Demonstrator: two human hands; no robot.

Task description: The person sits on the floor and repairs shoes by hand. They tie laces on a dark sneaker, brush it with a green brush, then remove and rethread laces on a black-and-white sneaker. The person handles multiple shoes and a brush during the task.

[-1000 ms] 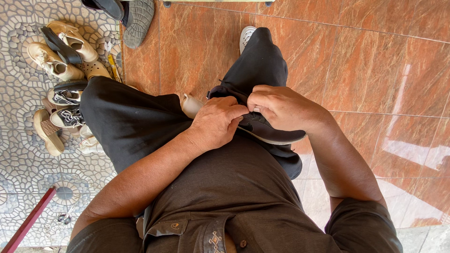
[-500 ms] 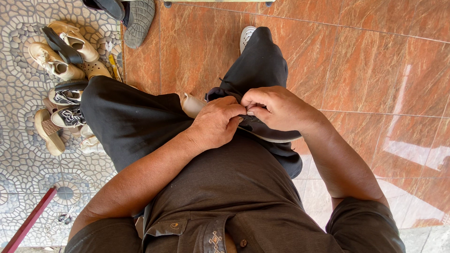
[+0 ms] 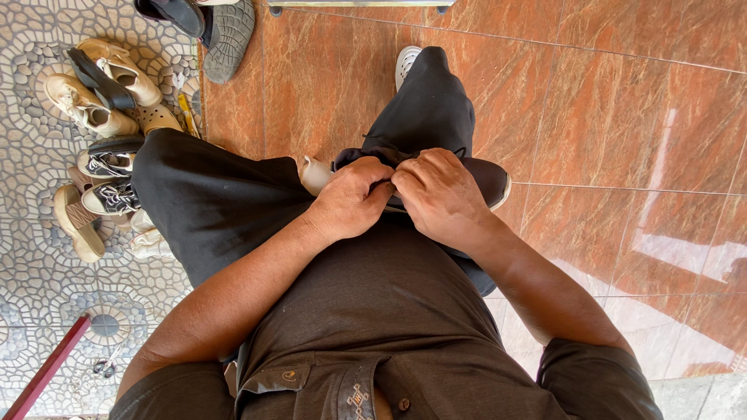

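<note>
I sit looking down at my lap, in black trousers [image 3: 210, 202] and a dark shirt. A dark shoe [image 3: 486, 180] with a pale sole edge rests on my raised right leg. My left hand [image 3: 350, 201] and my right hand [image 3: 442, 196] are pressed together over the shoe's top, fingers curled and pinching at its opening. A thin black lace end [image 3: 461, 152] sticks out beside my right knuckles. Most of the shoe is hidden under my hands. A pale heel [image 3: 313, 174] shows just left of my left hand. A white shoe [image 3: 405, 64] is on my far foot.
Several shoes and sandals [image 3: 101, 101] lie heaped at the left on the patterned mosaic floor [image 3: 31, 295]. A grey-soled shoe [image 3: 227, 31] lies at the top. A red rod [image 3: 47, 369] lies at the lower left. Glossy brown tiles [image 3: 622, 117] cover the right.
My hands have drawn closer together over the shoe, and my right hand has shifted a little up and left. The shoe's toe now shows further to the right.
</note>
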